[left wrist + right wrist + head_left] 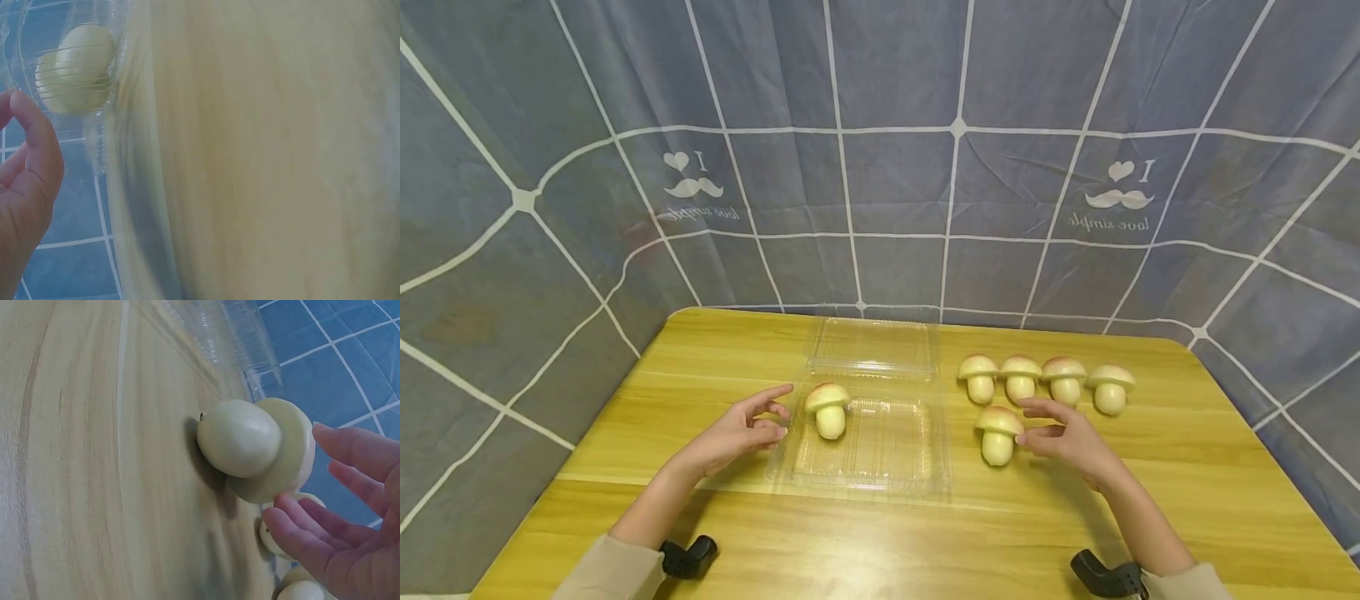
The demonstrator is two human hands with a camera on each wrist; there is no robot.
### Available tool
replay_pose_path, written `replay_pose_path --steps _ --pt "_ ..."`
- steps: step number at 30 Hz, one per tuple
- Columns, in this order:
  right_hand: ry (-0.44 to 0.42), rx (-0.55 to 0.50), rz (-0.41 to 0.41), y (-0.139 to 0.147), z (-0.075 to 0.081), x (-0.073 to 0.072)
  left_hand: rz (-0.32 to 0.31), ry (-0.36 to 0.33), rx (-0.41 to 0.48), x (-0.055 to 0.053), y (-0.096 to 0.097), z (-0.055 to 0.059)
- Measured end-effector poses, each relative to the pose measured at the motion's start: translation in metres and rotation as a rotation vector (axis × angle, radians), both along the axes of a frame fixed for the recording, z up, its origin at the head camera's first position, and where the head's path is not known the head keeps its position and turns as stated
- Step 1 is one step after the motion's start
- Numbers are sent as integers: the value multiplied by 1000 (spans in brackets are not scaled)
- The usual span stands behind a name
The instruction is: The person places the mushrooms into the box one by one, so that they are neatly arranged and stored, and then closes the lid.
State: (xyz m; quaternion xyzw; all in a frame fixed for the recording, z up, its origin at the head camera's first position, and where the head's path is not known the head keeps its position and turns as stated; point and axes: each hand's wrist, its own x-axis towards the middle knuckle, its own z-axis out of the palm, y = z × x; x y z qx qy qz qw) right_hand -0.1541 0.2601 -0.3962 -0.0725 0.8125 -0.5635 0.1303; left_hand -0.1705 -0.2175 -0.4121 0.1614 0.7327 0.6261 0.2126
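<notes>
On the wooden table (1015, 533), a clear box (887, 442) holds one mushroom (830, 412) beside the left hand (737, 429), fingers loosely bent, thumb apart; the right hand (1063, 433) spreads its fingers at another mushroom (997, 437), contact unclear, near four in a row (1020, 379).

So, one mushroom (997, 433) is being pinched at the edge of its cap by the right hand (1060, 437): fat, smooth, pale cream stem, domed cap with a reddish tint on top, stem end pointed to the near side. Hard to tell if it's lifted at all. A lookalike mushroom (830, 417) is parked at the left end of a clear plastic clamshell container (887, 450), which is laid open with its ribbed base nearer and its lid flipped to the far side. The container's left edge is just beside the left hand (741, 433). Four more mushrooms (1062, 379) are lined up right of the container, caps away, the rightmost spaced slightly apart.
</notes>
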Motion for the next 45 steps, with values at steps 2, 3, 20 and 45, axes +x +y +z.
replay_pose_path --steps 2,3,20,45 --pt "3 -4 4 0 0 -1 5 0 3 0 0 0" --pt "3 -9 3 -1 -1 -2 7 0 4 0 0 0" --pt "28 42 -7 -16 -8 -2 1 2 3 1 -1 -2" --pt "-7 13 -53 -29 -20 -8 -1 1 21 1 0 -2"
